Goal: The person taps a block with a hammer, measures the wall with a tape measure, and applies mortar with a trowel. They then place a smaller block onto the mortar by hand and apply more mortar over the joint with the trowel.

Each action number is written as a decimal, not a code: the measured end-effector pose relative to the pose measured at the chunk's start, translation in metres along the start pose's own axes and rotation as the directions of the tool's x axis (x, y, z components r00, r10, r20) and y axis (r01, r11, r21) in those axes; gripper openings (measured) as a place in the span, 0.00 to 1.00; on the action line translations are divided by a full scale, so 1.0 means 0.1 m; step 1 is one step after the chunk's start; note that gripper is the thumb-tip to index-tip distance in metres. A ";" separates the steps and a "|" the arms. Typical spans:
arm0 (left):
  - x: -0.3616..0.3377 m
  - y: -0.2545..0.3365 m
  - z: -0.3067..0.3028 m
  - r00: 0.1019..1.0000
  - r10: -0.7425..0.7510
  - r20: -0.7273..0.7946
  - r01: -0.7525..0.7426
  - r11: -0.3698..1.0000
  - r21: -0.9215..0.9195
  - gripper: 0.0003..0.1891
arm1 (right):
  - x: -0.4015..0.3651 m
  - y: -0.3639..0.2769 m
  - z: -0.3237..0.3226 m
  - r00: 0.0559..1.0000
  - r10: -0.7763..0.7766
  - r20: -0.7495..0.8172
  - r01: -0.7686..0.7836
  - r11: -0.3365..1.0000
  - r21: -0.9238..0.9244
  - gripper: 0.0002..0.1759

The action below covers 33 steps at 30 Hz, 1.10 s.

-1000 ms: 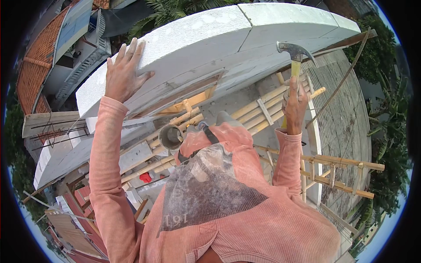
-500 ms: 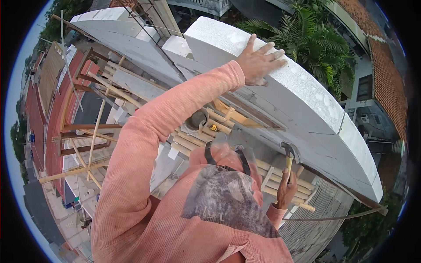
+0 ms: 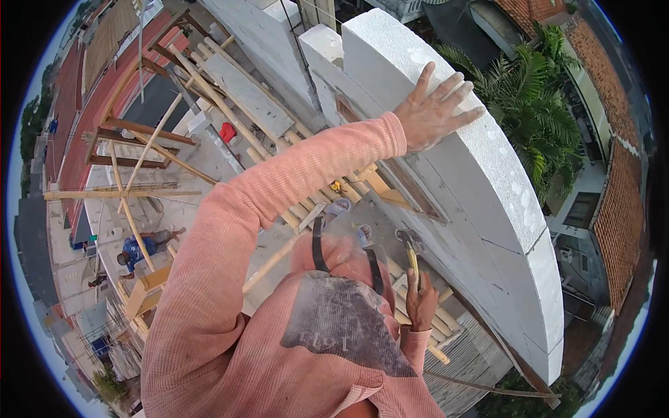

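Note:
My left hand (image 3: 437, 113) lies with its fingers spread on the rough top of a white block wall (image 3: 517, 187), close to the wall's upper end. Lower down, my right hand (image 3: 421, 305) is wrapped round the yellow handle of a claw hammer (image 3: 412, 259). The hammer's dark head points away from me, beside the wall's inner face. Both arms wear dusty pink sleeves, and the front of my shirt fills the lower middle of the view.
Bamboo poles (image 3: 240, 122) form scaffolding at left, with a grey board (image 3: 249, 94) on them. A person in blue (image 3: 136, 252) is far below at lower left. Palm fronds (image 3: 533, 122) and tiled roofs (image 3: 613, 209) lie beyond the wall. A wooden frame (image 3: 390, 191) stands near the wall's inner side.
The view has shifted, bringing the person in blue into sight. My right hand and the hammer now appear further left. My left hand still rests on the wall top, its fingers spread.

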State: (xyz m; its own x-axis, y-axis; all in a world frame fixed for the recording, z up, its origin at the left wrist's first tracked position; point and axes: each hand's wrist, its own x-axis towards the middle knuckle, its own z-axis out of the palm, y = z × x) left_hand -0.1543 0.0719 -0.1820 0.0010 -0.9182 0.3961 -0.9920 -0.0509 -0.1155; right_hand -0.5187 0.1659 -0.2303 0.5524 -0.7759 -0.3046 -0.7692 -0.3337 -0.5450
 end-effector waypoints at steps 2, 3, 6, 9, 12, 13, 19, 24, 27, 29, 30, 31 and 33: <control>-0.08 0.01 -0.05 1.000 -0.016 0.023 0.017 0.999 -0.039 0.51 | 0.01 0.09 -0.01 0.999 0.003 0.039 -0.003 1.000 -0.013 0.25; -0.14 0.01 -0.09 0.999 -0.033 -0.008 0.032 0.995 -0.097 0.50 | 0.03 0.16 0.00 0.998 0.011 0.063 -0.010 1.000 -0.023 0.25; -0.49 0.07 -0.22 0.986 -0.148 -0.071 0.125 0.958 -0.257 0.48 | 0.08 0.20 -0.04 0.990 0.036 0.133 -0.027 0.997 -0.067 0.27; -1.13 0.26 -0.20 0.931 -0.366 0.003 0.340 0.864 -0.372 0.43 | 0.13 0.27 -0.04 0.990 -0.018 0.138 0.027 0.997 -0.067 0.27; -2.14 0.60 0.13 0.761 -0.585 0.281 0.646 0.643 -0.412 0.40 | 0.21 0.34 -0.01 0.987 -0.054 0.149 0.073 0.990 -0.125 0.27; -2.53 0.76 0.24 0.677 -0.629 0.382 0.730 0.508 -0.457 0.40 | 0.25 0.34 -0.01 0.986 -0.054 0.161 0.080 0.984 -0.159 0.27; -4.04 1.84 0.38 -0.008 -0.228 0.974 1.000 -0.026 0.002 0.45 | 0.73 0.28 0.34 0.918 -0.189 0.348 0.212 0.977 -0.030 0.25; -4.53 2.47 0.88 -0.099 -0.118 0.988 0.960 -0.274 0.064 0.48 | 1.26 0.28 1.23 0.791 -0.280 0.545 0.373 0.925 -0.066 0.24; -4.54 2.54 1.12 -0.229 -0.104 0.968 0.936 -0.296 0.190 0.52 | 1.46 0.21 1.80 0.683 -0.284 0.673 0.253 0.956 0.146 0.25; -4.47 2.65 1.15 -0.319 -0.056 0.946 0.907 -0.308 0.287 0.57 | 1.48 0.26 2.13 0.575 -0.161 0.802 0.161 0.984 0.082 0.27; -4.49 2.60 1.24 -0.361 -0.051 0.931 0.894 -0.303 0.330 0.59 | 1.56 0.24 2.40 0.516 -0.074 0.853 0.186 0.982 -0.028 0.28; -4.54 2.59 1.31 -0.384 -0.023 0.923 0.889 -0.277 0.363 0.60 | 1.63 0.24 2.69 0.463 0.021 0.886 0.208 0.969 -0.132 0.30; -4.63 2.72 1.43 -0.427 0.031 0.904 0.879 -0.221 0.423 0.61 | 1.77 0.39 3.40 0.487 -0.059 0.871 0.326 0.938 -0.119 0.30</control>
State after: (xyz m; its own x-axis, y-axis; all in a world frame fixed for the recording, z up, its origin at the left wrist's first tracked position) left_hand -0.4063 0.4266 -0.5270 0.0823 0.0359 -0.9960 0.2731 -0.9619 -0.0121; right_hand -0.3417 0.1981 -0.5712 0.5943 0.1080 -0.7970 -0.5792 -0.6301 -0.5173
